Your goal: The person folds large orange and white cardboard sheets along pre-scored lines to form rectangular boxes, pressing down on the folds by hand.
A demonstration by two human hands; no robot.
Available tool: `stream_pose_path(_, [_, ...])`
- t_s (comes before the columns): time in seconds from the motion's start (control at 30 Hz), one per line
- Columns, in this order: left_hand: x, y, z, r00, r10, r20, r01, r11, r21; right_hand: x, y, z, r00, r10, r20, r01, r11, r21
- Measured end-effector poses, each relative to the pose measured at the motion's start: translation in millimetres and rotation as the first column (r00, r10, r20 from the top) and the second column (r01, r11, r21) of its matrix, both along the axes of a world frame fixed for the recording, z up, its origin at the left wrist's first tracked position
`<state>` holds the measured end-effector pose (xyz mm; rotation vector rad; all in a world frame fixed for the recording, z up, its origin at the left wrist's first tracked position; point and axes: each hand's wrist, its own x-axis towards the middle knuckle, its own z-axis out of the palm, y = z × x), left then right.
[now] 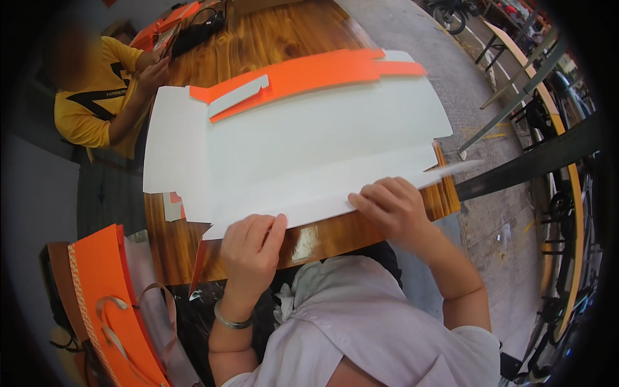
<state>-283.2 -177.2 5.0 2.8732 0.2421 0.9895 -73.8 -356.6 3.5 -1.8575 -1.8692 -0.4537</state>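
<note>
A large die-cut cardboard sheet (314, 140), white on its upper face, lies over the wooden table. Its far strip is folded over and shows an orange side (309, 75). My left hand (254, 246) grips the near flap close to its left end, thumb on top. Farther right, my right hand (391, 210) pinches the same flap, which is bent up along a crease. The fingers' undersides are hidden. The flap's right end (459, 168) is blurred and sticks out past the table corner.
Orange paper bags (104, 295) with ribbon handles stand at the lower left, beside the wooden table (309, 242). Across on the left sits a person in a yellow shirt (96, 101). A dark bag (200, 34) lies at the far edge. A metal pole (512, 106) rises at right.
</note>
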Motion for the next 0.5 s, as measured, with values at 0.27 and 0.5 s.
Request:
stream_pose_path(0.27, [-27, -29, -49, 0.997, -0.048, -0.056, 0.046, 0.998, -0.031, -31, -25, -50, 0.995, -0.009, -0.103, 0.012, 0.999, 0.031])
stream_pose_path(0.5, [-25, -27, -41, 0.997, -0.041, -0.066, 0.029, 0.984, -0.177, -28, -19, -46, 0.976, 0.012, -0.216, -0.017, 1.000, -0.023])
